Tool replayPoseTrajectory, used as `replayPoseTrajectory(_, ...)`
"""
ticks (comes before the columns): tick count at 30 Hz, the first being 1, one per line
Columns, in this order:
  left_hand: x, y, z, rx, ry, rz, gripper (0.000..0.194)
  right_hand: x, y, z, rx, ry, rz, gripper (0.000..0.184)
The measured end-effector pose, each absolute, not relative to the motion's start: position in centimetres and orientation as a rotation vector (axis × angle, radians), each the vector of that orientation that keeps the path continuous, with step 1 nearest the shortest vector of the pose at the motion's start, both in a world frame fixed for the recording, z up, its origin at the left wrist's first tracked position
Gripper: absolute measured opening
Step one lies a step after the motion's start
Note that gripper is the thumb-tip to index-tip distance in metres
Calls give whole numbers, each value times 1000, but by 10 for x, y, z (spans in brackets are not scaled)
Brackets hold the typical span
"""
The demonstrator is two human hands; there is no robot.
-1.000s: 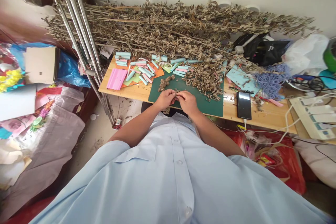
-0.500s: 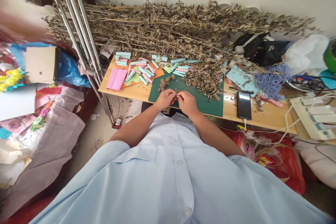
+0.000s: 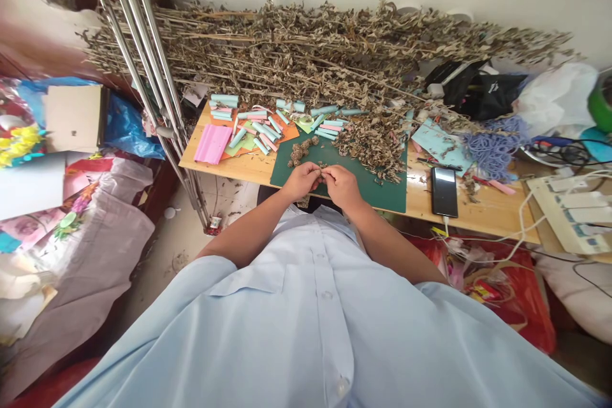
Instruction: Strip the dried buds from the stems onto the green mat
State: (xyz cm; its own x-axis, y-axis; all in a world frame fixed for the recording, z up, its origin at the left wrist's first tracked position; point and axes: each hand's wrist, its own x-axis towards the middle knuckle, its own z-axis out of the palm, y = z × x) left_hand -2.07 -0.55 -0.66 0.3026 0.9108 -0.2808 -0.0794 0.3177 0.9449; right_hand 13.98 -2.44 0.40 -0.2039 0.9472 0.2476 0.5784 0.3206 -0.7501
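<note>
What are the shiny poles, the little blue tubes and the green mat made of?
The shiny poles look like polished steel or chrome, because light runs along them in bright streaks. The little blue tubes seem to be rolled paper with a dull finish, as they have no shine. The green mat is probably plastic or rubber, flat and smooth, but its look can't settle which.
</note>
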Motion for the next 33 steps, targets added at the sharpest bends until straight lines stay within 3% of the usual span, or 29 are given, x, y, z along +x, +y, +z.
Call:
replayPoseTrajectory(6, -22, -6, -2, 1023, 1039, 819, 10, 136, -30, 3, -1398, -1653, 755, 14)
replayPoseTrajectory(16, -20, -8, 6, 1114, 1091, 808, 11, 133, -27, -1, -1461, -1721, 662, 12)
replayPoseTrajectory(24, -20, -6, 2, 978, 1044, 812, 8, 132, -17, -7, -1386, -1152, 1171, 26)
replayPoseTrajectory(28, -20, -6, 4, 985, 1049, 770, 8, 133, -17, -8, -1397, -1182, 1052, 28)
replayPoseTrajectory(33, -20, -6, 6, 1051, 1083, 756, 7, 138, -23, -2, -1412, -1602, 752, 24)
